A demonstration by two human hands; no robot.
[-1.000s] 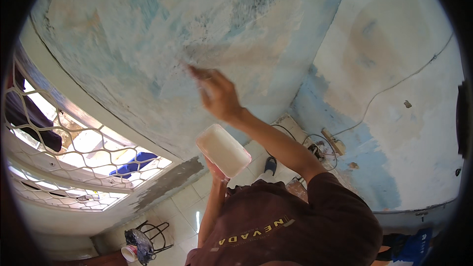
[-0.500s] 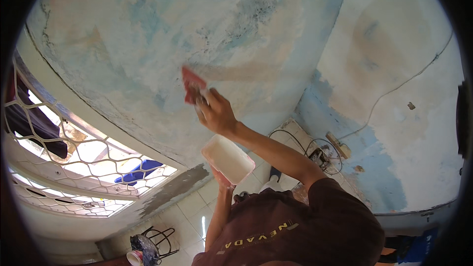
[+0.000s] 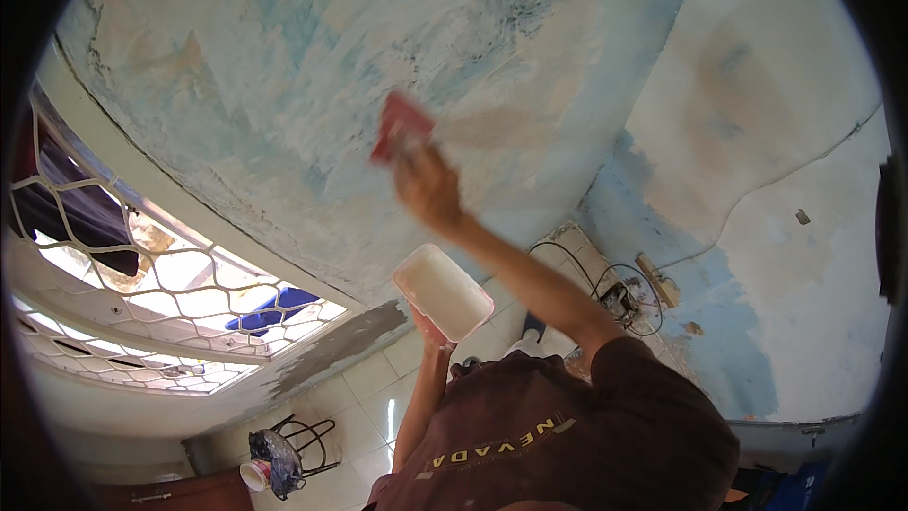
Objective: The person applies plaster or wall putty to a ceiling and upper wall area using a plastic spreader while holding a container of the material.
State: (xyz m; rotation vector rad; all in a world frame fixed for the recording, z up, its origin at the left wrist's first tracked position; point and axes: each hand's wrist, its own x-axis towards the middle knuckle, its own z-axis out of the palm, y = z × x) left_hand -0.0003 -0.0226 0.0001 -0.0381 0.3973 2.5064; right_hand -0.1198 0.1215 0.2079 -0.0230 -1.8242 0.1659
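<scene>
My right hand (image 3: 426, 185) is raised to the wall and closed on a red putty knife (image 3: 405, 123) with a wide flat blade. The blade meets or nearly meets the patchy blue and cream wall (image 3: 331, 66); motion blurs the hand and tool. Lower down, my left hand (image 3: 430, 326) grips a white rectangular tub (image 3: 445, 293) by its underside and edge, its opening turned up. Whitish material coats the inside of the tub. Most of the left fingers are hidden behind it.
At left is a window with a white metal grille (image 3: 142, 265). A stool (image 3: 307, 445) holds a dark plastic bag (image 3: 277, 464), with a white and red bucket (image 3: 255, 475) beside it. Cables and a socket box (image 3: 619, 303) lie by the right-hand wall's corner, above pale floor tiles (image 3: 364, 397).
My right hand and the putty knife have moved up and to the right along the wall. The tub in my left hand stays almost where it was, while the view has shifted slightly.
</scene>
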